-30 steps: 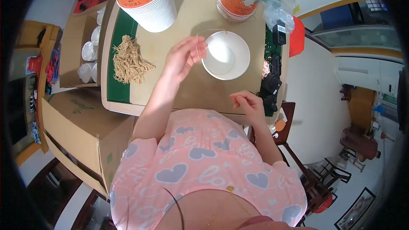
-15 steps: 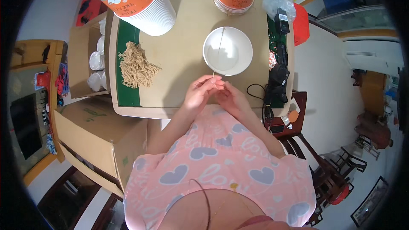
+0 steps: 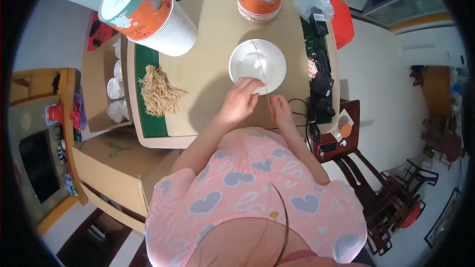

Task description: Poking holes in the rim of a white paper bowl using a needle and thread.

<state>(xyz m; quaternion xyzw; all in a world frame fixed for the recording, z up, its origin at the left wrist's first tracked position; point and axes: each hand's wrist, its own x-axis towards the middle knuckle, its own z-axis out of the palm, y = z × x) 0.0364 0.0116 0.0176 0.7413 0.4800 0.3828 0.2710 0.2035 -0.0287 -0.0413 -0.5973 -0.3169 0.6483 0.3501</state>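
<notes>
Where it crosses the white bowl, the string looks thin, pale.

Bowl: white. String bundle: tan. Tall cup stack: orange print, green band, white rims. Worktop: tan, green border. Shirt: pink, grey-purple hearts.

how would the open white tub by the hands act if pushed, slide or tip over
The white tub would likely slide under a gentle push rather than tip, since it stands upright on the brown tabletop. It is probably light, as no contents show inside. A push could also disturb the thin strand crossing its mouth.
</notes>
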